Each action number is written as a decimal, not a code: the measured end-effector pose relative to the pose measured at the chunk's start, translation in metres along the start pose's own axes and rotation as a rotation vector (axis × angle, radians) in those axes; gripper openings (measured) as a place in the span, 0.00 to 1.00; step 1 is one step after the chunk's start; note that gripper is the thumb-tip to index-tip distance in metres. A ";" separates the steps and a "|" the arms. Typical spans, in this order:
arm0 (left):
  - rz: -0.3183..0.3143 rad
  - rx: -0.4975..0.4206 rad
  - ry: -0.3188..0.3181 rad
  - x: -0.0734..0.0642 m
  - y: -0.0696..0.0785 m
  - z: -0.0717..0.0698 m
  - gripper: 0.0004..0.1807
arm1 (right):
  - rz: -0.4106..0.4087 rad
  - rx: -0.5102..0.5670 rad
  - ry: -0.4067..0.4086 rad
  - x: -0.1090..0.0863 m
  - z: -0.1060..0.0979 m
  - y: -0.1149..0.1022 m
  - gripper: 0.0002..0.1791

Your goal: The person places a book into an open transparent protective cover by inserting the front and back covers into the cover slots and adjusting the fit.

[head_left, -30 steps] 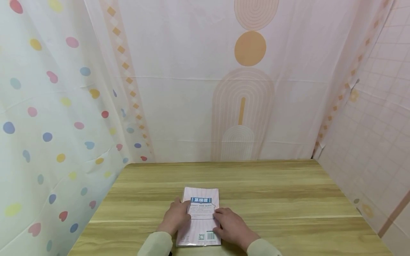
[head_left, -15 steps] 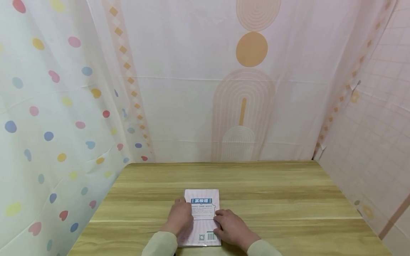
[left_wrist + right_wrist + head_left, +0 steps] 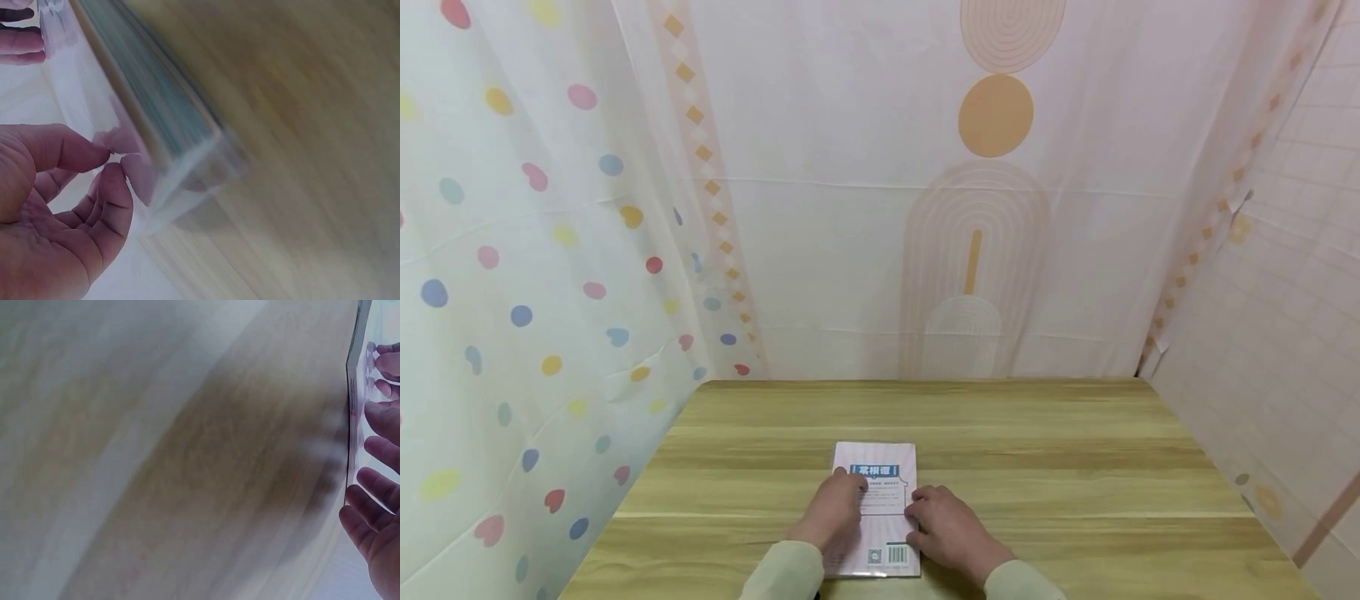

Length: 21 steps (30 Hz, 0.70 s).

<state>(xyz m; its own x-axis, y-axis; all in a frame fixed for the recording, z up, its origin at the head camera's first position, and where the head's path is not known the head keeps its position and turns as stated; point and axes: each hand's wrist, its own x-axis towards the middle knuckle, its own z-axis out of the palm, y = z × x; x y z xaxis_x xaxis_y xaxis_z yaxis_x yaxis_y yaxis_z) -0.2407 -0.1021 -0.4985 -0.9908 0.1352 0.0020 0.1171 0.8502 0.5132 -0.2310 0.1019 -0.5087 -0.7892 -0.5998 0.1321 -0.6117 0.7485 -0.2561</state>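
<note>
A pale pink book (image 3: 880,454) lies on the wooden table, printed with a blue title band, a text box, a QR code and a barcode. Clear plastic wrap (image 3: 200,165) encloses it and stands out past one corner beside the page edges (image 3: 156,81). My left hand (image 3: 830,510) is over the left part of the cover. Its curled thumb and index finger come together at the glossy surface, pinching at the wrap (image 3: 134,164). On the right edge rests my right hand (image 3: 953,533), its loosely bent fingers (image 3: 369,506) touching the cover's side.
The wood-grain table (image 3: 1075,467) spreads around the book on all sides. Behind it hangs a pale patterned curtain (image 3: 820,275). A dotted curtain (image 3: 535,275) hangs at the left, and a checked one (image 3: 1285,333) at the right.
My left hand has moved from the book's left edge inward and slightly right over the cover, its fingers shifting. The right hand stays at the right edge. The head view has turned slightly.
</note>
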 end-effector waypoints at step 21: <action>-0.080 0.190 0.032 0.000 0.034 0.025 0.46 | 0.222 -0.069 0.127 -0.004 -0.018 0.019 0.11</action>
<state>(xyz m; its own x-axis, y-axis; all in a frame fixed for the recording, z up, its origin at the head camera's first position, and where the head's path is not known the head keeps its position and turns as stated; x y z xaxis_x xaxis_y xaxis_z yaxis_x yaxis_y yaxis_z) -0.2354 -0.0608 -0.5024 -0.9988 0.0495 -0.0032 0.0454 0.9388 0.3416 -0.2402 0.1238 -0.4965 -0.9025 -0.3813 0.2004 -0.4213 0.8781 -0.2267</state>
